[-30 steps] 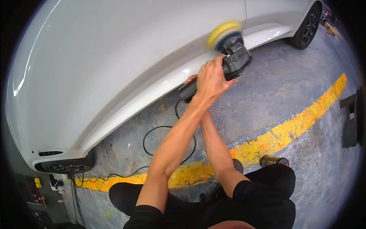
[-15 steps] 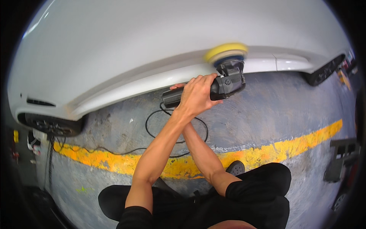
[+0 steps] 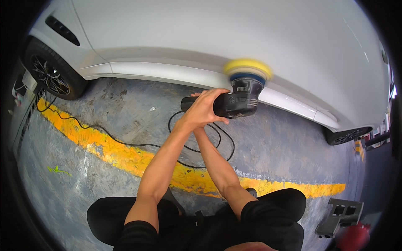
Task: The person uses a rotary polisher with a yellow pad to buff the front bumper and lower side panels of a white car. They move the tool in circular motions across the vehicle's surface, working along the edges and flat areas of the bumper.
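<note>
Far left, we have a black tyre on a dark spoked wheel point(image 3: 50, 75), under the glossy white car point(image 3: 188, 33). A thin black rubber cord point(image 3: 134, 144) runs from near it across the worn yellow painted stripe point(image 3: 104, 152) on the scuffed grey floor point(image 3: 125, 100), then lies in loose loops below the hands; we take that slack as leaving the tool room to move.

Mid-frame, our forearms cross at the wrists. Right hand point(image 3: 195, 95): mostly hidden under the left; we see only fingertips, curled over the far side of the rear handle. Left hand point(image 3: 203, 109): grasping the body of the black plastic polisher point(image 3: 238, 102), thumb on the near side, fingers over the top, probably to steady its weight near the head.

The polisher is held sideways, head to our right, so its round yellow foam pad point(image 3: 248, 66) faces the lower door just above the sill, apparently against it. Pad edge is blurred; likely spinning.

Lower right: grey slotted bracket-like piece point(image 3: 338, 217) on the floor, blurred red object point(image 3: 355, 236) beside it, kind unclear.
</note>
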